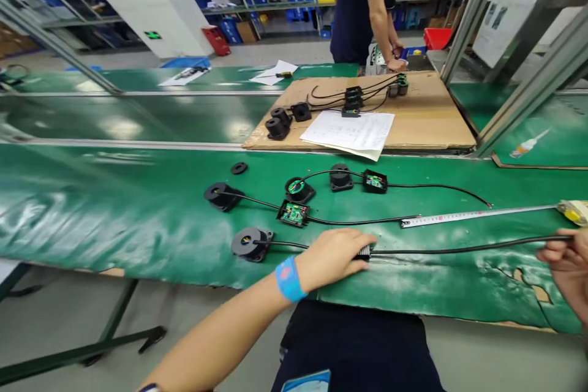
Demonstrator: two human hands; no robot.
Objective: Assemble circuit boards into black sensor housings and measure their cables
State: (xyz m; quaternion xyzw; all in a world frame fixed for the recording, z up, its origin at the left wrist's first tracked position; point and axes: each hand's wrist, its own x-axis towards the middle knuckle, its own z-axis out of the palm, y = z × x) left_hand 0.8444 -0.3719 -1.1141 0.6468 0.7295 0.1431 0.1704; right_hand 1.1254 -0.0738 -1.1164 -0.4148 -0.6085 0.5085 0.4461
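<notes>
My left hand [337, 257], with a blue band at the wrist, grips a small black ribbed box [364, 252] mostly hidden under its fingers. From the box a black cable [427, 251] runs right to my right hand [567, 266], which pinches its far end near the picture's edge. On the box's other side, a short cable leads to a round black housing [250, 244] on the green mat. Behind lies a second set: an open box with a green circuit board [294, 213], cabled to another black housing [223, 196]. An extended tape measure [478, 215] lies beyond my cable.
Farther back are a third circuit-board box [375, 181], two black housings [340, 177] [298, 188] and a black disc [239, 168]. Cardboard [427, 125] bears papers [349, 131] and more parts. A co-worker [358, 6] stands across the bench; a metal post [528, 61] rises at right.
</notes>
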